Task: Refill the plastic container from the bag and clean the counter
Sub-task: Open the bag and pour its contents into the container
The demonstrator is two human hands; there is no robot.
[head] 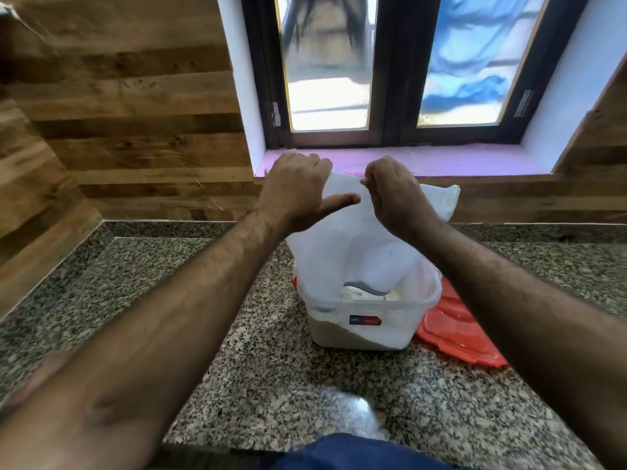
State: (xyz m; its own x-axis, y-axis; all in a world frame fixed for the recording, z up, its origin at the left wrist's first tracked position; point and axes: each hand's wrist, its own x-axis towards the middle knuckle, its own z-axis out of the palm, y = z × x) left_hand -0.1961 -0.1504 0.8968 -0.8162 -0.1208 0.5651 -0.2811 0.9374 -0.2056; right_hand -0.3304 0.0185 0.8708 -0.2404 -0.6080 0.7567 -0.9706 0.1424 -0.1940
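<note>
A clear plastic container (359, 329) with a red and blue label stands on the granite counter (271, 385), partly filled with a pale powder. A white woven bag (349, 245) hangs upside down over it, its lower end inside the container's rim. My left hand (295, 191) grips the bag's raised upper left edge, thumb stretched out to the right. My right hand (397, 195) pinches the upper edge beside it. A grey-edged scoop (364, 288) shows inside the container.
A red lid (458, 330) lies on the counter, partly under the container's right side. A pink window sill (458, 161) and dark-framed window are behind. Wood-patterned wall panels rise at left and back.
</note>
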